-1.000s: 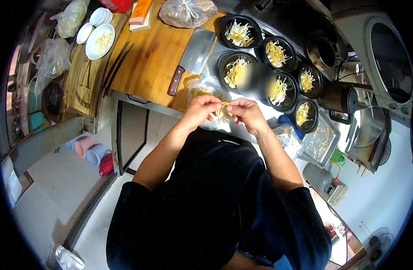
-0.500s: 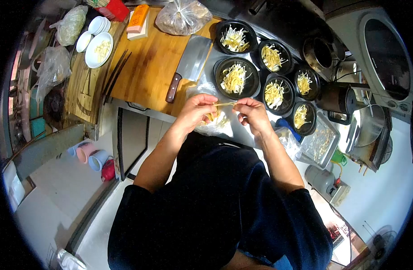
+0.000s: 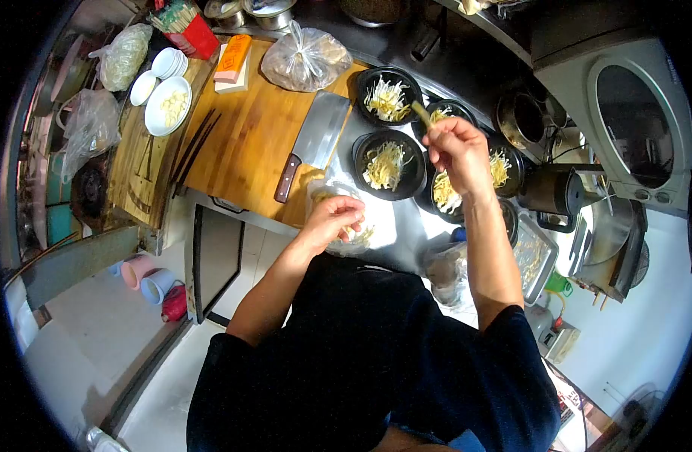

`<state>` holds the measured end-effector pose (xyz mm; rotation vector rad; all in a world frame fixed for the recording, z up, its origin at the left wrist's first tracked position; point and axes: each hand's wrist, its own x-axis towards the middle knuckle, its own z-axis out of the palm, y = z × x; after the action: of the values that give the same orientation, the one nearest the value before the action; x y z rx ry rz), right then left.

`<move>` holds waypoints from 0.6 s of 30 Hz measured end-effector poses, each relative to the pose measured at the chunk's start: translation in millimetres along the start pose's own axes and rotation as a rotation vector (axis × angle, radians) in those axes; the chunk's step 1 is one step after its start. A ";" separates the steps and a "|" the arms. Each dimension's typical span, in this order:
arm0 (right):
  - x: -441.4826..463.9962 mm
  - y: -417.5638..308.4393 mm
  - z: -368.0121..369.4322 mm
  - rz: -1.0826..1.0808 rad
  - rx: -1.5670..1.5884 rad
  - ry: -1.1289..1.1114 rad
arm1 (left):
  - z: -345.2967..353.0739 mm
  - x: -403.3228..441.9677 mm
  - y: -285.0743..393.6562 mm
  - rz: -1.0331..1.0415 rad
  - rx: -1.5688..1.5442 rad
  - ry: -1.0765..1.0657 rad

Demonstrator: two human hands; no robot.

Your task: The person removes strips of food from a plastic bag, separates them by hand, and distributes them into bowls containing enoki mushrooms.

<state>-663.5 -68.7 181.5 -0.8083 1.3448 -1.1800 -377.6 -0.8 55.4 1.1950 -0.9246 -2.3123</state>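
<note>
My right hand [image 3: 457, 154] is raised over the black bowls, its fingers pinching a yellowish strip [image 3: 421, 114]. Nearby, a black bowl [image 3: 412, 178] and another at the back [image 3: 367, 75] hold white and yellow shreds. Other bowls with the same shreds are partly hidden behind my right hand and forearm. My left hand [image 3: 335, 220] is over a clear plastic bag [image 3: 316, 192] at the counter's front edge. Its fingers are drawn together, and whatever may be between them is too small to make out.
A cleaver [image 3: 321, 132] lies on the wooden cutting board [image 3: 248, 143], near a tied plastic bag [image 3: 307, 59]. Dark chopsticks [image 3: 198, 145] and a white bowl of pale pieces [image 3: 167, 106] are left. A black pitcher [image 3: 554, 197] and metal tray [image 3: 538, 252] are right.
My right hand has moved away from my left, up and right over the bowls, with a yellowish strip. My left hand has stayed by the plastic bag. The view has shifted.
</note>
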 end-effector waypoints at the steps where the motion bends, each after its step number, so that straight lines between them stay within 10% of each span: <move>1: 11.9 -4.6 -1.3 -0.006 -0.026 0.010 | -1.2 -2.0 -2.8 -0.014 -0.001 0.010; 9: 109.3 18.0 -9.3 0.049 -0.126 -0.029 | -20.1 -19.6 -32.2 -0.019 -0.021 0.135; 11: 120.4 36.5 -9.8 0.081 -0.573 0.073 | -23.2 -26.5 -34.9 -0.044 -0.008 0.173; 13: 121.1 62.0 -24.3 -0.449 -1.196 0.229 | -31.6 -30.4 -37.8 -0.064 0.007 0.212; 18: 42.2 83.7 -13.5 -0.100 -0.868 0.104 | -44.3 -36.6 -55.8 0.039 0.190 0.330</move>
<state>-669.1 -83.8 88.2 -1.4437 1.9501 -0.6798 -322.1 43.7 18.6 1.5620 -1.0480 -1.9487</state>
